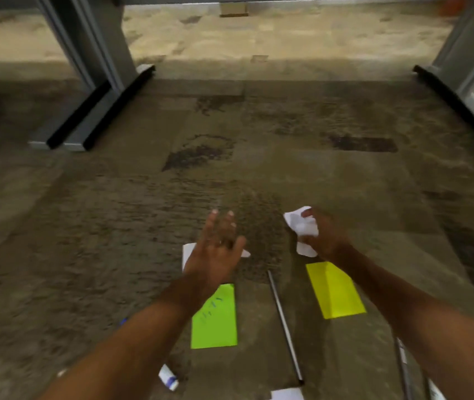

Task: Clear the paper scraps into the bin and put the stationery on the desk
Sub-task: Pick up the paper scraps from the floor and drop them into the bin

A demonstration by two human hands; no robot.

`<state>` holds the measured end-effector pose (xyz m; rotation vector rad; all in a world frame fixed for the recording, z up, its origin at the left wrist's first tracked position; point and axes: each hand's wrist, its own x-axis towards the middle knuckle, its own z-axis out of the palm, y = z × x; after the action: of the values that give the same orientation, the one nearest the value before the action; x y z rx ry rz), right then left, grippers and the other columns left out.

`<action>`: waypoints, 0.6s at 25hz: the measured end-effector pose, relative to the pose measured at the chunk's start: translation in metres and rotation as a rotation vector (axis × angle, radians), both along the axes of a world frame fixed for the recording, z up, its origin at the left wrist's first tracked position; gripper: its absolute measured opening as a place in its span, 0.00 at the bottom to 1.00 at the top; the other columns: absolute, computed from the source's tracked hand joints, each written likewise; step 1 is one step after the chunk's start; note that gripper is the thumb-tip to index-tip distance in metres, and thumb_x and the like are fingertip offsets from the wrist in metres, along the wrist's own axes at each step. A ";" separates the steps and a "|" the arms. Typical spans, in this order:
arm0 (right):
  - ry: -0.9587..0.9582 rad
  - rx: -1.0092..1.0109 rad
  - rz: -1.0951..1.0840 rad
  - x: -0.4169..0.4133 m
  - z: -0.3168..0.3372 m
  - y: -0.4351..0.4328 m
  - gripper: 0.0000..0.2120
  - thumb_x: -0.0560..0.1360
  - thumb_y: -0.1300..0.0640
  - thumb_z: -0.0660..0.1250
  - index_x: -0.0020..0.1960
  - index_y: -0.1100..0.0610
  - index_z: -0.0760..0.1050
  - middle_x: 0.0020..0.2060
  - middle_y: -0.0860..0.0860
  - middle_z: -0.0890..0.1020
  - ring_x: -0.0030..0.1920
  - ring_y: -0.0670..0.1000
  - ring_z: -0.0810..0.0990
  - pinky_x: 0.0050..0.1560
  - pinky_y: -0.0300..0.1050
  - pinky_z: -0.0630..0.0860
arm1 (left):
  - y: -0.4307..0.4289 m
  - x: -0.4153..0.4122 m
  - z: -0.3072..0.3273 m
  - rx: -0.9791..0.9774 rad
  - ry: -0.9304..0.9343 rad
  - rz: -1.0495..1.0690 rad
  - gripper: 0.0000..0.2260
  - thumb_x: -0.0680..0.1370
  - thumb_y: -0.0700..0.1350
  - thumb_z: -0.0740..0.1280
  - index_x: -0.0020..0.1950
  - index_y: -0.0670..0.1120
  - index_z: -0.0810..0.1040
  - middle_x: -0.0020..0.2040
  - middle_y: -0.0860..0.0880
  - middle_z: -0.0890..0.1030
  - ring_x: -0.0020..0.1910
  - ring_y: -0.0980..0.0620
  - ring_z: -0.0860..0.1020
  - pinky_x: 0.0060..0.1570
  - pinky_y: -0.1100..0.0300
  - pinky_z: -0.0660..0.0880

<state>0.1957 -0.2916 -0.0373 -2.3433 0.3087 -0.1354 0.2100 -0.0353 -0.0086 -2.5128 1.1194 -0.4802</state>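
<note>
View from a head camera, looking down at a brown patterned carpet point(259, 157) beneath a desk, with grey desk legs point(94, 67) at the far left and far right.

The right hand point(324, 238) grips a crumpled white paper point(302, 223), and loose corners stick out past the fingers. The left hand point(215, 249) is wide open with fingers spread. It hovers over a flat white scrap point(188, 251) and holds nothing.

Likely risks: the wad is only partly enclosed, so a piece could slip free if the hand takes more paper. The flat scrap lies flush on the carpet and may be hard to lift by its edge. No bin is in view, so the carry could scatter bits.

Nearer than the hands, a green note point(215, 319) with blue scribbles lies on the left and a folded yellow note point(335, 290) on the right. A thin dark pen-like stick point(285, 327) lies between them. A white-and-blue tube point(169, 376) lies near left, beside the left forearm. Another white sheet point(286, 394) shows at the near edge. Everything is blurred.
</note>
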 end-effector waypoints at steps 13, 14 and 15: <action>0.109 -0.285 -0.087 0.019 -0.008 0.021 0.23 0.74 0.56 0.69 0.67 0.56 0.71 0.66 0.61 0.72 0.68 0.61 0.66 0.68 0.51 0.58 | 0.049 0.001 -0.028 -0.343 0.506 0.396 0.22 0.75 0.38 0.60 0.70 0.45 0.64 0.64 0.46 0.74 0.63 0.44 0.72 0.54 0.52 0.71; 0.091 -0.257 -0.117 0.018 -0.008 0.020 0.24 0.73 0.57 0.71 0.67 0.59 0.71 0.65 0.63 0.72 0.67 0.61 0.66 0.67 0.50 0.58 | 0.049 0.003 -0.026 -0.406 0.538 0.434 0.21 0.75 0.37 0.61 0.68 0.44 0.66 0.63 0.45 0.75 0.61 0.43 0.73 0.53 0.51 0.72; 0.092 -0.223 -0.151 0.018 -0.008 0.020 0.26 0.72 0.56 0.72 0.67 0.61 0.70 0.65 0.64 0.72 0.68 0.62 0.66 0.67 0.49 0.58 | 0.048 0.006 -0.023 -0.483 0.580 0.484 0.18 0.75 0.35 0.61 0.65 0.41 0.69 0.60 0.42 0.77 0.60 0.41 0.74 0.53 0.49 0.72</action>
<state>0.2133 -0.2715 -0.0455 -2.5503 0.5414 -0.1410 0.2162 0.0131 -0.0317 -3.3391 0.5379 0.1504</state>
